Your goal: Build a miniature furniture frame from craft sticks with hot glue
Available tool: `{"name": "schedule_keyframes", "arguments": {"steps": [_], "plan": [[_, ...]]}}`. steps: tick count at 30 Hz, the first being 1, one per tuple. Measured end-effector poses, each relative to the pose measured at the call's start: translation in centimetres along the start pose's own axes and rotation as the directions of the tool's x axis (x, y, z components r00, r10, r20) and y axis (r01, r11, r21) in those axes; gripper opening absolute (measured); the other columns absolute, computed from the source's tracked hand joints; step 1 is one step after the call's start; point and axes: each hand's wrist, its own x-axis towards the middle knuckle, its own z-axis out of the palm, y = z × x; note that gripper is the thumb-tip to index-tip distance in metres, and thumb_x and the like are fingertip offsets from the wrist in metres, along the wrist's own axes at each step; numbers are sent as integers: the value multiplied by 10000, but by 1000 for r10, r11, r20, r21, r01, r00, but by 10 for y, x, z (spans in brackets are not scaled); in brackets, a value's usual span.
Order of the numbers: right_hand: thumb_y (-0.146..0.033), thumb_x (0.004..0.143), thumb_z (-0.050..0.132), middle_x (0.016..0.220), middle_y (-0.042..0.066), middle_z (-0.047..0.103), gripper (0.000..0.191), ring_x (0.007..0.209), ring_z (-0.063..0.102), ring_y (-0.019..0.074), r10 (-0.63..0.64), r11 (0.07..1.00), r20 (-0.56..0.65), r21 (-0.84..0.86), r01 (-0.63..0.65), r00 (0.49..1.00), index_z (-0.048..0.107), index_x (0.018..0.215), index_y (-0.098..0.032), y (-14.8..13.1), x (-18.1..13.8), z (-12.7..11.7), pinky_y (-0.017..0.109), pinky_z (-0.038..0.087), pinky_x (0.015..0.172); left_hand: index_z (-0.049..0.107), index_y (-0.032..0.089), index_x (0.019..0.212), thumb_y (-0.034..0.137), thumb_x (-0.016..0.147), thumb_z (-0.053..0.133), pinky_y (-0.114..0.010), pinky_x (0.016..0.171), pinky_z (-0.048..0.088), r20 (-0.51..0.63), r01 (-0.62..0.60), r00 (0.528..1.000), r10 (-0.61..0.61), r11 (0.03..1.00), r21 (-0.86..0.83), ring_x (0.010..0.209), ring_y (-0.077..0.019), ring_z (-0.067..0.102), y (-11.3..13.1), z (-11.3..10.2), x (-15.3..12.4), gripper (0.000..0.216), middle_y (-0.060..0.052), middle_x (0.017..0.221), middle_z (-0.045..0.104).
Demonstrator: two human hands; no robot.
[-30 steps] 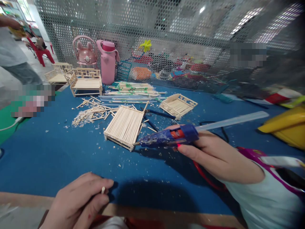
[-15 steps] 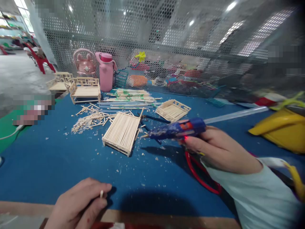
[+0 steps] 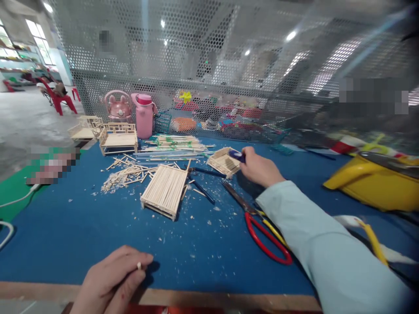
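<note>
My left hand [image 3: 113, 279] rests at the near edge of the blue table [image 3: 81, 231], fingers pinched on a short wooden stick [image 3: 139, 265]. My right hand [image 3: 258, 168] reaches far across the table and is closed round the blue glue gun [image 3: 236, 155], which is mostly hidden in the hand. The gun sits against a small stick-built tray [image 3: 222, 161]. A flat panel of glued sticks [image 3: 165, 190] lies in the middle of the table.
Red-handled scissors [image 3: 262, 226] lie under my right forearm. Loose sticks and scraps [image 3: 131, 172] litter the left middle. Small wooden benches [image 3: 118, 137], two pink bottles [image 3: 143, 114] and a stick bundle [image 3: 176, 141] stand along the mesh fence. A yellow object [image 3: 373, 187] sits at the right.
My right hand has carried the glue gun from near the table's middle away to the far small tray. The scissors beneath are now uncovered. The left hand has stayed put.
</note>
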Motion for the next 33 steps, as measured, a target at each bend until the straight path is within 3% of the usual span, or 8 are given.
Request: {"name": "schedule_keyframes", "arguments": {"steps": [5, 9, 12, 14, 15, 18, 23, 33], "plan": [[-214, 763, 475, 1045, 128, 615, 249, 920, 579, 235, -255, 958, -10, 131, 254, 967, 549, 990, -146, 3, 6, 14, 308, 435, 735, 635, 227, 934, 147, 811, 497, -165, 603, 506, 2, 73, 997, -73, 995, -65, 697, -117, 626, 5, -4, 0, 202, -34, 793, 665], [-192, 759, 480, 1009, 123, 631, 244, 905, 580, 237, -270, 912, -259, 239, 332, 927, 624, 952, -147, -18, -28, -22, 344, 444, 761, 647, 223, 928, 167, 828, 482, -159, 578, 490, 209, 117, 973, -93, 987, -107, 652, -103, 611, 18, -11, 17, 201, -22, 734, 659], [-267, 793, 517, 822, 35, 678, 192, 707, 605, 146, -530, 598, -261, 559, 574, 807, 655, 897, -185, -56, -70, -55, 262, 467, 665, 622, 245, 997, 183, 806, 523, -176, 633, 488, 224, 206, 957, -183, 975, -83, 675, -93, 605, 27, -12, 47, 224, 7, 761, 655], [-271, 761, 588, 734, 12, 680, 184, 642, 601, 115, -705, 374, -192, 718, 587, 683, 670, 896, -176, -81, -94, -66, 216, 465, 616, 491, 233, 1195, 157, 783, 529, -184, 593, 486, 197, 247, 957, -211, 951, -183, 609, -86, 586, 28, -9, 71, 420, 25, 701, 627], [-265, 753, 606, 720, 10, 680, 181, 627, 599, 105, -714, 302, -209, 768, 564, 668, 676, 890, -169, -92, -101, -67, 201, 460, 596, 401, 223, 1273, 140, 767, 537, -193, 593, 486, 187, 246, 960, -208, 947, -206, 606, -89, 584, 27, -6, 82, 531, 29, 697, 617], [-231, 748, 621, 727, 15, 690, 127, 631, 605, 100, -643, 229, -222, 857, 461, 733, 695, 826, -163, -111, -111, -57, 192, 458, 592, 214, 200, 1366, 101, 746, 533, -205, 611, 477, 186, 147, 977, -109, 967, -207, 612, -92, 579, 18, 3, 105, 705, 30, 696, 606], [-257, 751, 621, 695, 17, 687, 128, 577, 604, 109, -518, 181, -146, 944, 275, 843, 688, 797, -158, -116, -111, -35, 205, 467, 542, 187, 209, 1368, 133, 768, 527, -230, 648, 486, 198, 97, 979, -39, 951, -294, 661, -109, 599, -1, 8, 109, 693, 4, 742, 613], [-248, 778, 583, 736, 29, 689, 110, 653, 627, 145, -436, 304, -305, 836, 458, 847, 679, 773, -194, -125, -119, -31, 262, 486, 644, 198, 240, 1365, 184, 763, 562, -236, 650, 497, 197, 126, 978, -72, 954, -272, 634, -113, 612, -9, 5, 100, 706, 26, 707, 618]]}}
